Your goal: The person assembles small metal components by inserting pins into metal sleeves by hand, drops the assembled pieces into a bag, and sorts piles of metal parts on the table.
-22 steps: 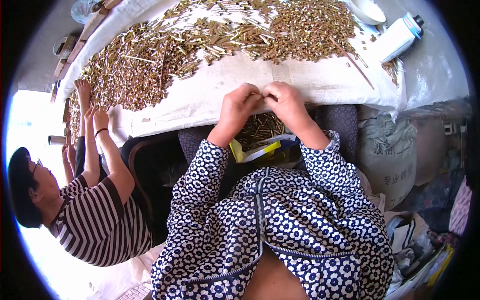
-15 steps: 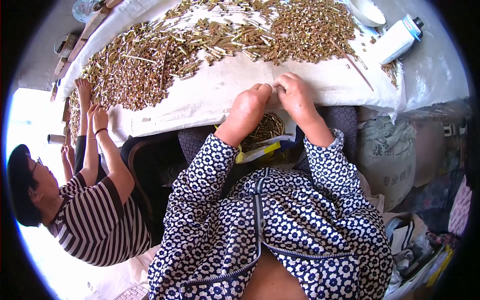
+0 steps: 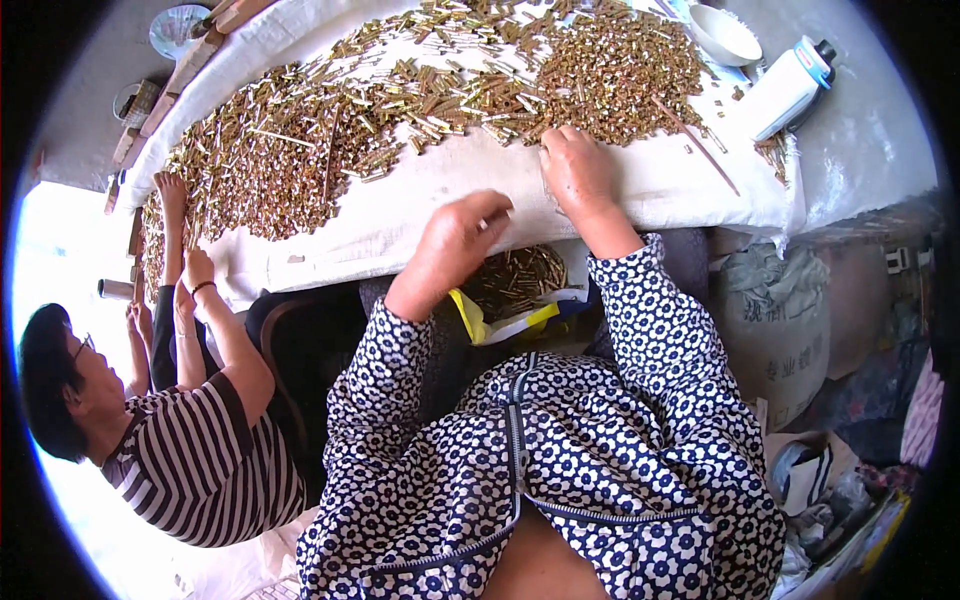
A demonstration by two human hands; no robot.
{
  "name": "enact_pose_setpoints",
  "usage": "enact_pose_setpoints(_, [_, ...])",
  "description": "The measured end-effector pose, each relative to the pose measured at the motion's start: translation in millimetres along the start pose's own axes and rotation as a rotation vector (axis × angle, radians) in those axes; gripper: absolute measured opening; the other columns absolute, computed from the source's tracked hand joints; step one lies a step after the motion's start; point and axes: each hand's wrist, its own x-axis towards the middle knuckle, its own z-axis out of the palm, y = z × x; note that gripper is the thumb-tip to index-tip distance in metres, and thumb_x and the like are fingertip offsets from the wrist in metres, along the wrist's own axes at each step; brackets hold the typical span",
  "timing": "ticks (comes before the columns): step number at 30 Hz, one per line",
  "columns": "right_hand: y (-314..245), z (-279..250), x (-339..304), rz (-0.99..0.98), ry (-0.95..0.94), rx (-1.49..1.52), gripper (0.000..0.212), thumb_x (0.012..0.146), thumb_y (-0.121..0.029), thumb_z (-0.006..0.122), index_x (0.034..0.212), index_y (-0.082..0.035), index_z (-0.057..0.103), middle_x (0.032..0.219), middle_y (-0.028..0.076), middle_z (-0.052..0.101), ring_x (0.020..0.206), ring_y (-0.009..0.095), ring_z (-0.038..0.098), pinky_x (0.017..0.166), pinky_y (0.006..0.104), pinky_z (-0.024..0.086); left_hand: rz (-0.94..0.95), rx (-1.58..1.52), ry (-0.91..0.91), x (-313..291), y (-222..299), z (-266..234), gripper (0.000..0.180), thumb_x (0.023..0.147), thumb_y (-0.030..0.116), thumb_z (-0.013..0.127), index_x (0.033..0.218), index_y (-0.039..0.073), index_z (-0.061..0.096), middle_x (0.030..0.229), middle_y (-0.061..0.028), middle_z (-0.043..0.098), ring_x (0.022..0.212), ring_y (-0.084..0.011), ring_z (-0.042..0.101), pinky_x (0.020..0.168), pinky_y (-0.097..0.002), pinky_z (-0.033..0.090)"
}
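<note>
A broad heap of small gold and brown metallic pieces (image 3: 610, 75) covers the white cloth on the table, with longer gold tubes (image 3: 440, 125) mixed in at the middle. At the heap's near edge, my right hand (image 3: 580, 175) rests with its fingers curled down and pressed together; whatever they hold is hidden. Over the cloth's front edge hovers my left hand (image 3: 462, 240), its thumb and fingers apart and nothing visible between them. Below both hands, a yellow, white and blue bag (image 3: 495, 330) on my lap holds many gold tubes (image 3: 520, 280).
Right of the heap lie a thin brown stick (image 3: 700, 145), a white bottle (image 3: 792, 90) and a white bowl (image 3: 725, 36). At the left a person in a striped shirt (image 3: 200, 450) works at the same table. A pale sack (image 3: 775, 330) stands at right.
My hands were together over the cloth's edge and have parted. The right reached forward to the heap; the left drew back left and its fingers opened.
</note>
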Motion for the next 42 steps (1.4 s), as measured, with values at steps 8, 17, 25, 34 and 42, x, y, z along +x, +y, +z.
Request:
enact_pose_setpoints(8, [-3.0, 0.4, -3.9, -0.012, 0.079, 0.043, 0.008, 0.074, -0.006, 0.061, 0.082, -0.007, 0.060, 0.083, 0.010, 0.059, 0.081, 0.030, 0.059, 0.070, 0.0409, 0.050, 0.149, 0.425, 0.197, 87.6, -38.7, 3.8, 0.015, 0.082, 0.002, 0.057, 0.096, 0.001, 0.063, 0.090, -0.0132, 0.062, 0.078, -0.0323, 0.063, 0.069, -0.0399, 0.050])
enact_pose_setpoints(17, [-3.6, -3.2, -6.0, -0.040, 0.078, 0.063, 0.010, 0.075, -0.007, 0.061, 0.084, -0.008, 0.061, 0.086, 0.008, 0.061, 0.084, 0.027, 0.060, 0.073, 0.0385, 0.050, 0.008, 0.616, 0.099, 80.2, -73.0, -0.3, 0.016, 0.077, -0.001, 0.058, 0.092, 0.001, 0.060, 0.098, -0.0156, 0.058, 0.085, -0.0363, 0.061, 0.074, -0.0428, 0.050])
enact_pose_setpoints(25, [-9.0, -7.0, -17.0, -0.009, 0.131, 0.283, 0.009, 0.074, 0.000, 0.060, 0.081, -0.006, 0.062, 0.086, 0.010, 0.063, 0.079, 0.027, 0.061, 0.068, 0.0372, 0.051, 0.067, 0.334, 0.105, 39.6, -58.3, -8.4, 0.010, 0.078, 0.007, 0.065, 0.086, 0.001, 0.065, 0.088, -0.0163, 0.061, 0.079, -0.0348, 0.061, 0.070, -0.0406, 0.050])
enact_pose_setpoints(34, [-34.3, -22.0, -32.7, 0.112, -0.149, 0.945, 0.009, 0.081, 0.000, 0.062, 0.089, -0.003, 0.065, 0.078, -0.002, 0.059, 0.071, 0.006, 0.053, 0.066, 0.0199, 0.042, -0.207, -0.018, 0.099, 10.4, -39.3, -6.1, 0.016, 0.081, 0.001, 0.062, 0.097, 0.001, 0.065, 0.084, -0.0103, 0.066, 0.065, -0.0162, 0.063, 0.062, -0.0285, 0.051])
enact_pose_setpoints(42, [-39.7, -25.2, -39.9, 0.269, -0.276, 1.149, 0.007, 0.085, -0.002, 0.062, 0.092, -0.002, 0.064, 0.085, -0.003, 0.063, 0.078, 0.004, 0.054, 0.072, 0.0194, 0.043, -0.279, -0.342, 0.056, -4.6, -34.8, 2.4, 0.015, 0.083, -0.001, 0.063, 0.097, 0.000, 0.062, 0.079, -0.0035, 0.064, 0.062, -0.0081, 0.058, 0.057, -0.0232, 0.048])
